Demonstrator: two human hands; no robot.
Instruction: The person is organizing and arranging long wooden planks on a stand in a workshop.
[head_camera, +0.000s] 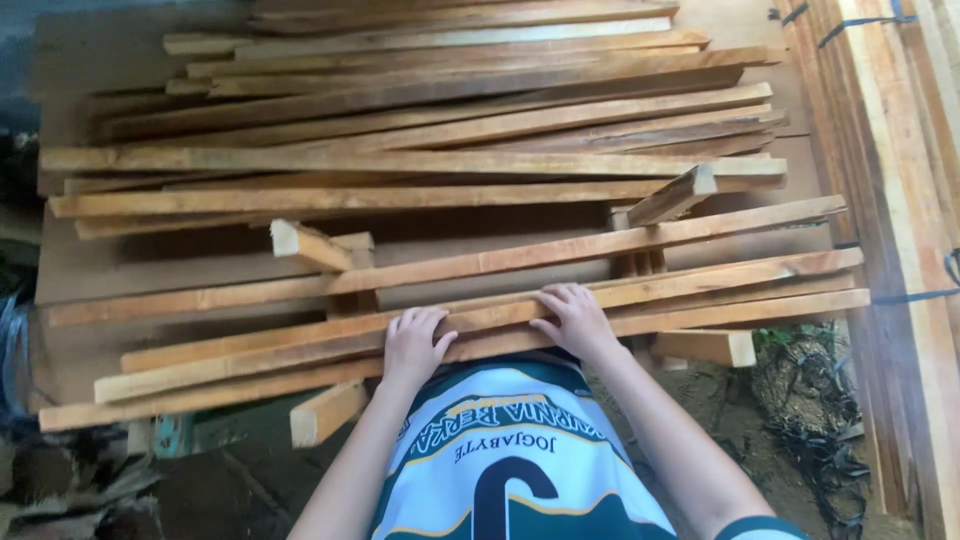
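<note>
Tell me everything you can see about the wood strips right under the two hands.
The strips are long, thin, rough-sawn lengths of pale reddish-brown wood, several bundled side by side at the near edge of the pile. They lie nearly flat, slanting up to the right, resting on short cross blocks. The left hand and right hand press palm down on their middle, fingers spread over the top faces. Their ends are uneven, and the person's shirt meets the nearest strip.

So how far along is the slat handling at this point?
Already done: many long wooden slats lie piled on the board table. In hand: the left hand and right hand both rest flat on the nearest slats at the front edge, gripping nothing. Left: those front slats lie loose and fanned, not squared with the pile.
</note>
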